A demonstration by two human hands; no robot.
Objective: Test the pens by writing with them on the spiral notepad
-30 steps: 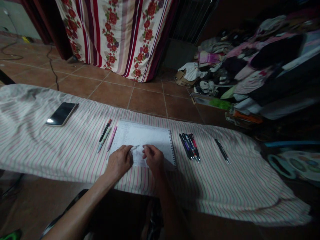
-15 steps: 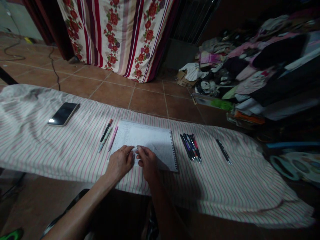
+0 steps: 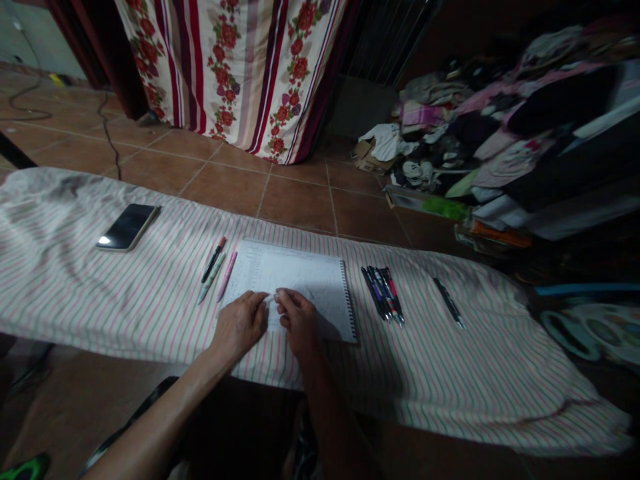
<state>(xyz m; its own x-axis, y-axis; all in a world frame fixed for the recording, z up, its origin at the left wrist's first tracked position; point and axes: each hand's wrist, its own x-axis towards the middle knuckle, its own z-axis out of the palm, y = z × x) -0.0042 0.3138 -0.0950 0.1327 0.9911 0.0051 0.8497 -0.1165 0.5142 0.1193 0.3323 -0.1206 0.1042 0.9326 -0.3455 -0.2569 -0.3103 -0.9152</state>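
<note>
Over the lower part of a spiral notebook (image 3: 320,273), my left hand (image 3: 243,323) and my right hand (image 3: 299,319) meet with fingertips pinched. A small pale piece (image 3: 271,297) shows between them, too small to name. The notebook lies open flat, its page covered in faint writing, the spiral on its right edge. Just left of the notebook are a pink pen (image 3: 227,277), a pale green patterned pen (image 3: 211,279) and a black pen with an orange end (image 3: 213,260). To the right lies a group of several pens (image 3: 383,293), and farther right a single black pen (image 3: 449,303).
A striped cloth (image 3: 165,293) covers the long low surface. A smartphone (image 3: 129,228) lies on its left part. Beyond are a tiled floor (image 3: 295,193), a floral curtain (image 3: 235,73) and a heap of clothes (image 3: 480,127) at the right.
My right hand has shifted slightly up and to the right, widening the gap between the fingertips a little, so the pale piece shows more. The pens and notebook have stayed put.
</note>
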